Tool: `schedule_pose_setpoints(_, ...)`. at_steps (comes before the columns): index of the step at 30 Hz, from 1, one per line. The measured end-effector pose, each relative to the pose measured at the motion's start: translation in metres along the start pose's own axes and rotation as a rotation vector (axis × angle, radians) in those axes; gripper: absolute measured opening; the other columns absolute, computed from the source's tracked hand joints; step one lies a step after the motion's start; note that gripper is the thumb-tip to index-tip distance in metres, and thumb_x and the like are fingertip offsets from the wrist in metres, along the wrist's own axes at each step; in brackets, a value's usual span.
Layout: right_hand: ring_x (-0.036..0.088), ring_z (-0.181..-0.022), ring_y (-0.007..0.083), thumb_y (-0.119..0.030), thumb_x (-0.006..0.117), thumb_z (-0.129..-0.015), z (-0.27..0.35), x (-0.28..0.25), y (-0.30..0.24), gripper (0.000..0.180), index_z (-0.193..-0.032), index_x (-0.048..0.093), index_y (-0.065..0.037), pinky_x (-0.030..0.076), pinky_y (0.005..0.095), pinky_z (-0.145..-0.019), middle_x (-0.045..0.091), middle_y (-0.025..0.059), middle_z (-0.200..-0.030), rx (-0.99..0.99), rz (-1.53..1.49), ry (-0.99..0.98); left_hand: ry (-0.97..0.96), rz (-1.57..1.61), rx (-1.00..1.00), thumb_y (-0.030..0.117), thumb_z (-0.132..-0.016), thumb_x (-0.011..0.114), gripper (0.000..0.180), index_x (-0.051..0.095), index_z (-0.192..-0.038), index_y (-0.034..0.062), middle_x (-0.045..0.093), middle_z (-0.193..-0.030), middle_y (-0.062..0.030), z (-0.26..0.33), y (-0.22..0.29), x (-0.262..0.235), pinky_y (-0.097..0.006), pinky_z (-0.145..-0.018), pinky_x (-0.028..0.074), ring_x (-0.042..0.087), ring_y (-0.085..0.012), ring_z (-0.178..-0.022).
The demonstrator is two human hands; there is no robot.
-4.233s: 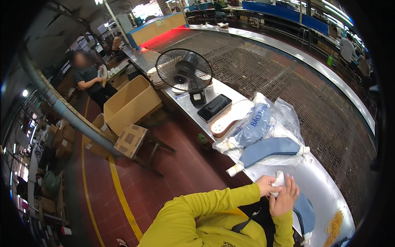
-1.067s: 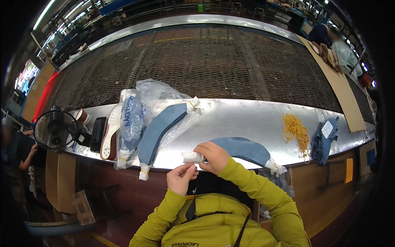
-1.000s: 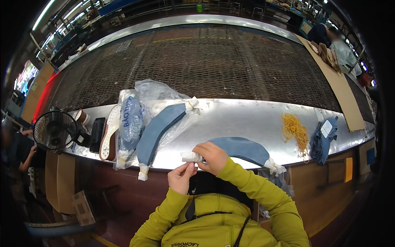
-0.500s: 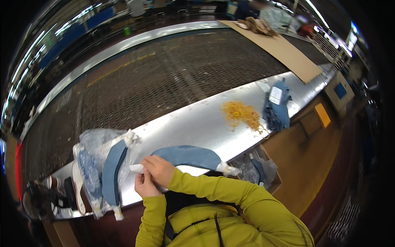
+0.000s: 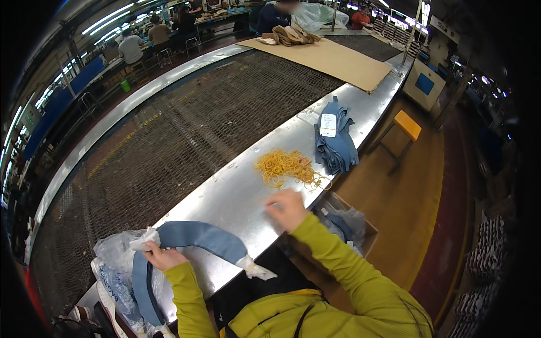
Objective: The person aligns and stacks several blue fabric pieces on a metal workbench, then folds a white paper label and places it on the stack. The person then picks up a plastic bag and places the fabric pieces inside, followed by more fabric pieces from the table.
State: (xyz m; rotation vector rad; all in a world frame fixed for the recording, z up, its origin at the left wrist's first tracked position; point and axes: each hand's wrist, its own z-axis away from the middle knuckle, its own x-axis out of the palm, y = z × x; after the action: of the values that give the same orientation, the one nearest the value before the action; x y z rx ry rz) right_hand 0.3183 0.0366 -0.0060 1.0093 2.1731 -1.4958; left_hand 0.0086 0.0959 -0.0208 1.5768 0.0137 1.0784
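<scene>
My left hand (image 5: 163, 256) pinches the white wrapped end of a curved blue padded strip (image 5: 197, 232). The strip arches to the right over the metal ledge, and its other end is wrapped in white too (image 5: 252, 267). Motion smears my right hand (image 5: 286, 209), which is off the strip and just short of a loose heap of yellow rubber bands (image 5: 284, 169); whether its fingers hold anything does not show. A second curved blue strip (image 5: 145, 290) with a white end lies left of my left forearm, against clear plastic bags (image 5: 115, 253).
Past the rubber bands lies a stack of blue pieces (image 5: 336, 143) with a white tag. A wide mesh surface (image 5: 197, 129) stretches beyond the metal ledge (image 5: 236, 194). An open carton (image 5: 369, 234) with plastic stands below right, near a yellow-topped stool (image 5: 407, 125). Cardboard (image 5: 338, 59) carries brown pieces; people work behind.
My hands were together at the strip's white left end. My right hand has let go and swung right toward the rubber bands. The left hand keeps hold; the view has turned right.
</scene>
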Motion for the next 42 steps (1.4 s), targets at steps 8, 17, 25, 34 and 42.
schedule_pose_setpoints(8,0.047,-0.099,0.0292,-0.019,0.072,-0.073,0.009,-0.041,0.077,0.013,-0.074,0.065,-0.008,0.038,0.0393,-0.087,0.055,0.0093,-0.098,0.324,0.497,0.214,-0.182,0.033,0.207,0.023,-0.097,0.050,0.028,0.045,-0.119,0.0067,0.060,-0.106,-0.0129,0.000,0.004,0.017,-0.034,-0.077,0.055,0.061,-0.0191,-0.090)
schedule_pose_setpoints(17,0.062,-0.070,0.0136,-0.004,0.059,-0.089,-0.055,-0.051,0.031,0.005,-0.091,0.058,0.001,0.050,0.0260,-0.071,0.065,0.0080,-0.081,0.313,-0.824,0.154,-0.587,0.107,0.063,0.023,-0.095,0.052,0.027,0.050,-0.114,0.0036,0.061,-0.099,-0.0146,0.016,0.110,0.055,-0.032,-0.071,0.057,0.064,-0.0204,-0.081)
schedule_pose_setpoints(25,0.068,-0.079,0.0254,0.002,0.057,-0.086,-0.079,-0.045,-0.078,0.023,-0.108,0.054,0.000,0.057,0.0373,-0.072,0.063,0.0186,-0.110,0.316,-1.347,-0.318,-0.826,-0.189,-0.533,0.018,-0.091,0.058,0.029,0.050,-0.114,0.0010,0.062,-0.093,-0.0116,0.066,0.096,0.068,-0.035,-0.067,0.058,0.066,-0.0204,-0.077)
schedule_pose_setpoints(34,0.064,-0.084,0.0224,-0.029,0.082,-0.061,-0.095,-0.063,-0.166,0.049,-0.103,0.064,-0.010,0.048,0.0303,-0.073,0.066,0.0099,-0.104,-1.047,-0.041,-0.436,-1.067,-0.427,-0.454,0.018,-0.085,0.069,0.029,0.061,-0.107,-0.0010,0.064,-0.090,-0.0017,0.075,0.084,0.064,-0.019,-0.070,0.046,0.057,-0.0047,-0.078)
schedule_pose_setpoints(42,0.064,-0.085,0.0275,-0.025,0.079,-0.065,-0.090,-0.039,-0.164,0.044,-0.103,0.061,-0.015,0.049,0.0368,-0.072,0.065,0.0043,-0.098,-0.792,0.223,-0.893,-1.173,-0.442,-0.573,0.012,-0.078,0.075,0.048,0.051,-0.118,0.0005,0.066,-0.088,-0.0057,0.072,0.086,0.058,-0.023,-0.072,0.048,0.060,-0.0085,-0.081)
